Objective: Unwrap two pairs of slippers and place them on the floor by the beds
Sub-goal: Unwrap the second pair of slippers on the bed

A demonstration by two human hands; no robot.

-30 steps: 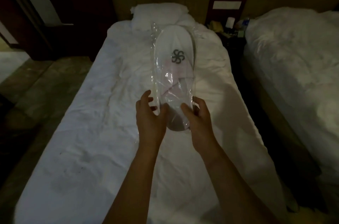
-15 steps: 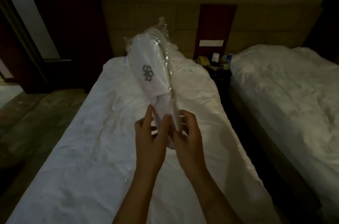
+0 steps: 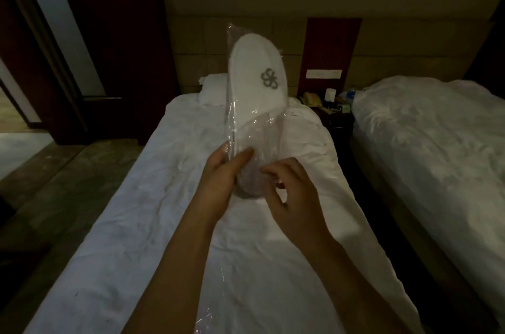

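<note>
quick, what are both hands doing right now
Left hand: closed on the wrapped slippers, holding them up.
Right hand: fingers curled at the plastic wrapper's lower end; grip cannot be told.

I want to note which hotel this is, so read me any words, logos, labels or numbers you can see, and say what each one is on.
No readable words or numbers.
Slipper: a grey pinwheel-shaped emblem, no letters.
Pale plaque on the dark wall panel: too blurred to read.
Nightstand items: any labels too small to read.

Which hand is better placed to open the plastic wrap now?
Right. The left hand grips the wrapped slippers and keeps them upright; the right hand has its fingertips at the wrap's lower end.
</note>
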